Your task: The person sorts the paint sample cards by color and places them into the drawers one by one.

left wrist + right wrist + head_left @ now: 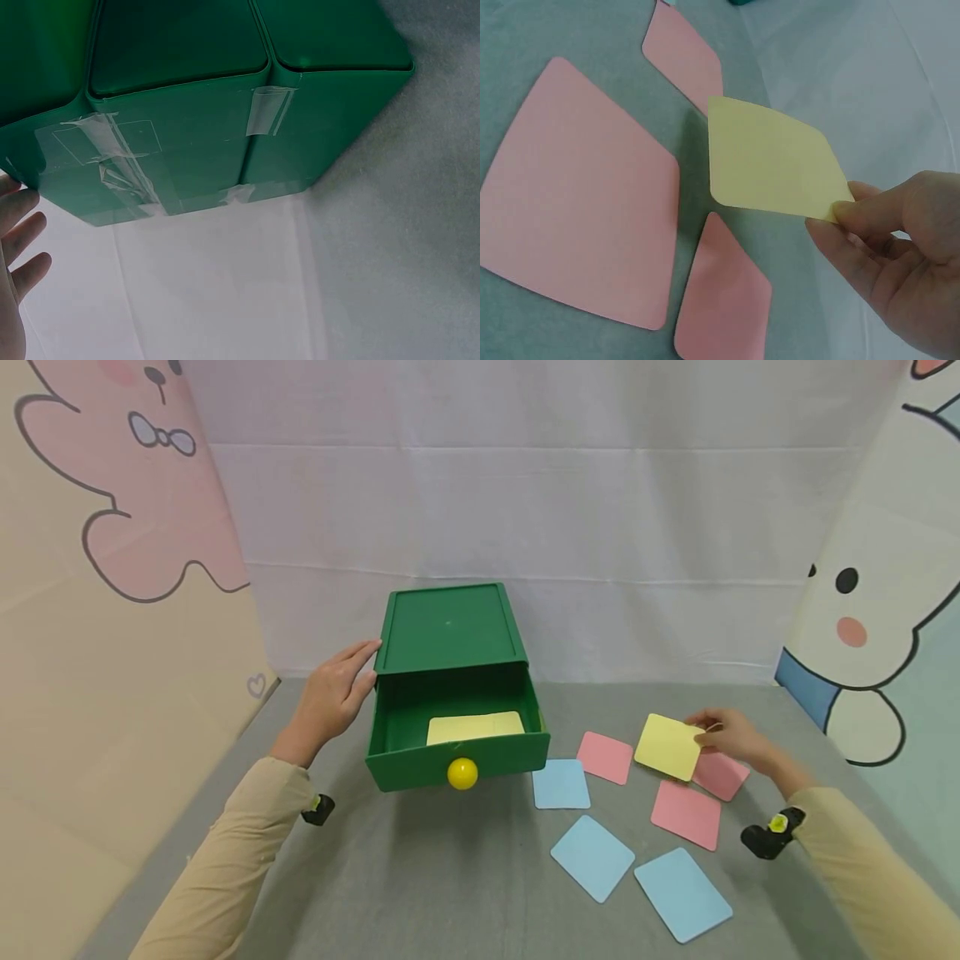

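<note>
In the head view a green drawer box stands at the centre, its top drawer pulled out and showing a yellow knob. Yellow card lies inside that drawer. My left hand rests its fairly straight fingertips against the box's left side; the left wrist view shows the spread fingers at the box's edge. Between thumb and fingers, my right hand pinches a yellow card by its corner, raised above the pink cards.
Right of the box, several cards lie on the grey cloth: blue cards nearer me and pink cards farther right. Clear tape joins the box's stacked sections. A white curtain hangs behind, with printed cloth walls at both sides.
</note>
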Tool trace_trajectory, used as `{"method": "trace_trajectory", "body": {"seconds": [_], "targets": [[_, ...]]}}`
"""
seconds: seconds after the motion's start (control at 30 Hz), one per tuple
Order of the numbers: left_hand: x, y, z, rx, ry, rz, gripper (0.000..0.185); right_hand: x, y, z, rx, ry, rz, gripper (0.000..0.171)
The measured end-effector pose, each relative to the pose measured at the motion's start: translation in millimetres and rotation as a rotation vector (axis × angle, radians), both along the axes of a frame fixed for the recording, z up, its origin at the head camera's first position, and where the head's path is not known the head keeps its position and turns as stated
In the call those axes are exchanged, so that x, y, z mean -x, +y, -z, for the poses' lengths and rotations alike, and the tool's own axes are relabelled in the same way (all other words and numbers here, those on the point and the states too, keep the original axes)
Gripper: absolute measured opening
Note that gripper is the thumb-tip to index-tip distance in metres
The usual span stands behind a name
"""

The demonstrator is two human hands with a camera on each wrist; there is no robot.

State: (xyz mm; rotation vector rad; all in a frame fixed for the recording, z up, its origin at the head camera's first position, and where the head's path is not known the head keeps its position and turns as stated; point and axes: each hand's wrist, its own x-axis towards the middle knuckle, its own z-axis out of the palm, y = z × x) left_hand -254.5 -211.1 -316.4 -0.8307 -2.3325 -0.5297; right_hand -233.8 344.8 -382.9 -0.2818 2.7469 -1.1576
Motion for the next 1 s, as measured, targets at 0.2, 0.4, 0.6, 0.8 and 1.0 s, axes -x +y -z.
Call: {"method": "trace_trajectory", "body": {"seconds": [0.2,0.4,0.6,0.8,1.0], "targets": [[-0.5,1,-0.6,-0.002,-0.002,-0.005,0.052,-2.8,-8,-31.4,0.018,0.046,-0.024,0.033],[-1.3,1,-1.4,0.001,0.0,-0.007,0.053,-5.9,-32,-73.1,0.07,0.063,-0.027,0.033],[-0.5,1,-1.3,0.011,-0.006,-0.016,0.053,-8.7,-61,-111.5,0.15,0.079,-0.087,0.036],[-0.1,0,-0.3,0.011,-0.009,-0.012,0.053,-13.7,-105,-144.9,0.205,0.086,-0.094,0.033],[-0.8,0,0.3,0.01,-0.015,-0.017,0.052,-12.3,-156,-162.6,0.232,0.098,-0.181,0.029]]}}
